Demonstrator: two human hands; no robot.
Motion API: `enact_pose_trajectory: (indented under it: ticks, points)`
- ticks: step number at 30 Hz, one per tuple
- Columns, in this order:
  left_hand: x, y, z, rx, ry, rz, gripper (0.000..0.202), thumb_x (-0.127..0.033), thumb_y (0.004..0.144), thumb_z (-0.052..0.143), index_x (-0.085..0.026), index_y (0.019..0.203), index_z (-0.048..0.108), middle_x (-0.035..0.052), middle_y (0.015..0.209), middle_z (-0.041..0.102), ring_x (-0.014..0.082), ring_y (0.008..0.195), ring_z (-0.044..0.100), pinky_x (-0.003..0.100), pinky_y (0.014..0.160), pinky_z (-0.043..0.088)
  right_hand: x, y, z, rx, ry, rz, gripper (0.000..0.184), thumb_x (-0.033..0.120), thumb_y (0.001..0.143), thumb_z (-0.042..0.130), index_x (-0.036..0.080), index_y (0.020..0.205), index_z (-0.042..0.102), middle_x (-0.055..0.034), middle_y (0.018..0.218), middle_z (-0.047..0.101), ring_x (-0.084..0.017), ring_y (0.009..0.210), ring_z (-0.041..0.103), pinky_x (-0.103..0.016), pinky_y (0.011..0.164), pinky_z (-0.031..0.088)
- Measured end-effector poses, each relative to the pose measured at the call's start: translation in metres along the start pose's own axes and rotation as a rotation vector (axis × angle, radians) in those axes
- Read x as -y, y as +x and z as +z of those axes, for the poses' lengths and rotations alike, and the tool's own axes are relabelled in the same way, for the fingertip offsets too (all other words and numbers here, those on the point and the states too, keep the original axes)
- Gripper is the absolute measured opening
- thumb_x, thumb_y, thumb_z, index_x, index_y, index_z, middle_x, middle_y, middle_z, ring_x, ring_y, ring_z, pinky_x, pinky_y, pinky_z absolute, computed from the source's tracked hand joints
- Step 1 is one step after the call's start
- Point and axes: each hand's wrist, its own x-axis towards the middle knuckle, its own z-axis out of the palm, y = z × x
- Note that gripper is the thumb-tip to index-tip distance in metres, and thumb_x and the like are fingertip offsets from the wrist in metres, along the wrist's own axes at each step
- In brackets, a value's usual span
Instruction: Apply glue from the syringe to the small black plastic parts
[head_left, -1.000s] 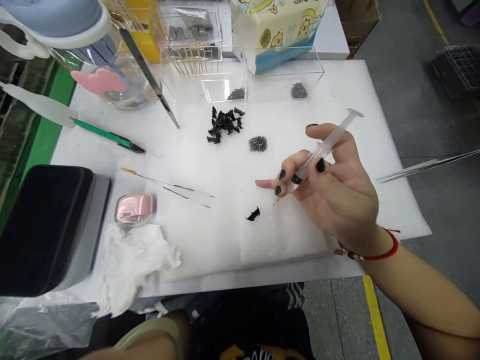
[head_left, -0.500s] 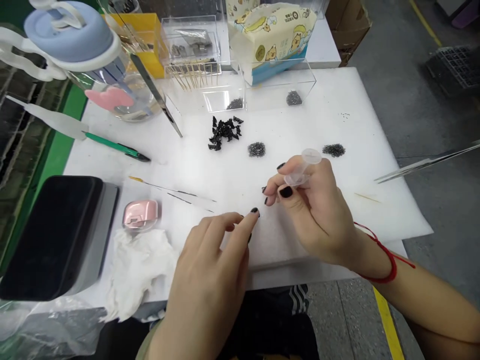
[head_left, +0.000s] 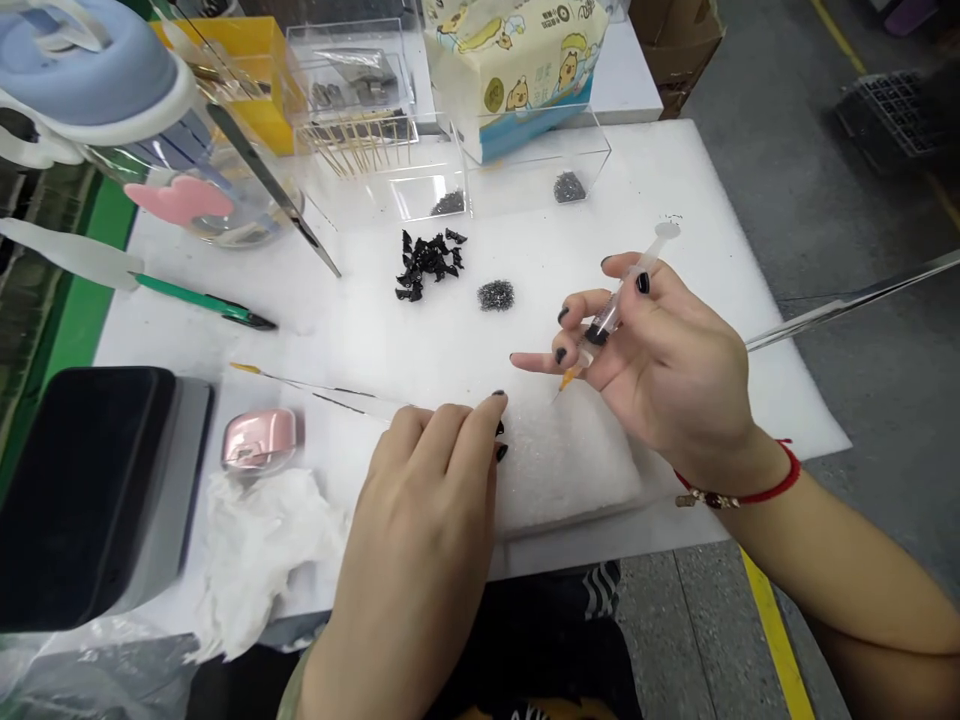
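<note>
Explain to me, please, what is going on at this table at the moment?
A person is working with both hands at the table. The right hand holds a syringe, its orange-based needle pointing down toward a white foam pad; whether it touches is unclear. The left hand is at the pad's left side, fingers bent; whatever it may hold is hidden. Beyond the hands lie a pile of black pieces and a small heap of dark grains.
</note>
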Motion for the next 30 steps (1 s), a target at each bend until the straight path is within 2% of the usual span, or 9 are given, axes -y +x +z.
enact_pose_trajectory:
  ticks: [2,7,12,16,20,23,25,30]
  points:
    - [0.000,0.001,0.000,0.017,0.024,0.001,0.044,0.008,0.092,0.063,-0.007,0.133,0.063,0.0088,0.094,0.065,0.0290,0.081,0.055,0.046,0.070,0.052,0.002,0.000,0.001,-0.005,0.046,0.028,0.005,0.026,0.106,0.055,0.028,0.104,0.052,0.0039,0.084,0.072,-0.014,0.071,0.071,-0.053,0.092,0.069]
    - [-0.004,0.001,0.004,0.006,0.033,0.011,0.029,0.003,0.098,0.055,-0.004,0.124,0.063,0.0081,0.086,0.060,0.0288,0.077,0.055,0.046,0.065,0.050,0.004,0.001,0.000,0.006,0.100,0.011,0.005,0.026,0.108,0.055,0.026,0.103,0.054,0.0029,0.084,0.070,-0.012,0.070,0.068,-0.054,0.092,0.069]
    - [-0.006,0.000,0.006,-0.018,0.010,-0.046,0.031,-0.003,0.099,0.058,-0.003,0.130,0.060,0.0090,0.090,0.062,0.0288,0.077,0.058,0.045,0.067,0.050,0.004,0.001,-0.002,0.029,0.124,-0.005,0.007,0.029,0.107,0.061,0.026,0.103,0.056,0.0032,0.083,0.068,-0.012,0.069,0.067,-0.053,0.093,0.069]
    - [-0.005,0.000,0.004,-0.013,0.042,-0.085,0.018,-0.007,0.098,0.061,-0.007,0.115,0.066,0.0087,0.087,0.061,0.0299,0.075,0.057,0.045,0.064,0.047,0.007,-0.001,-0.001,0.047,0.113,0.007,0.008,0.025,0.108,0.057,0.026,0.101,0.055,0.0031,0.082,0.067,-0.012,0.069,0.065,-0.047,0.092,0.070]
    - [-0.004,0.001,0.002,-0.048,0.049,-0.064,0.011,-0.010,0.100,0.062,-0.007,0.109,0.067,0.0099,0.087,0.063,0.0300,0.077,0.059,0.045,0.065,0.047,0.011,0.000,0.001,0.061,0.119,0.056,0.012,0.019,0.106,0.056,0.026,0.097,0.058,0.0044,0.084,0.066,-0.010,0.070,0.065,-0.038,0.092,0.069]
    - [-0.004,0.001,0.001,-0.090,0.043,-0.042,0.010,-0.012,0.101,0.064,-0.006,0.107,0.069,0.0110,0.088,0.067,0.0291,0.079,0.061,0.044,0.069,0.049,0.013,0.002,0.001,0.034,0.169,0.074,0.018,0.013,0.104,0.054,0.025,0.092,0.061,0.0046,0.083,0.063,-0.008,0.068,0.062,-0.030,0.085,0.068]
    - [-0.003,-0.001,0.000,-0.108,0.007,-0.028,0.010,-0.010,0.100,0.064,-0.006,0.108,0.070,0.0108,0.089,0.069,0.0278,0.080,0.063,0.043,0.071,0.052,0.015,0.003,0.000,0.035,0.200,0.108,0.017,0.012,0.100,0.059,0.024,0.090,0.062,0.0043,0.082,0.059,-0.008,0.066,0.058,-0.028,0.078,0.068]
    - [0.001,-0.008,-0.005,-0.022,-0.118,-0.063,0.019,-0.009,0.099,0.066,-0.008,0.118,0.068,0.0108,0.100,0.070,0.0258,0.090,0.068,0.038,0.075,0.058,0.015,0.003,-0.003,0.222,0.290,0.255,0.014,0.014,0.091,0.074,0.021,0.091,0.063,0.0056,0.076,0.052,-0.007,0.061,0.050,-0.025,0.065,0.064]
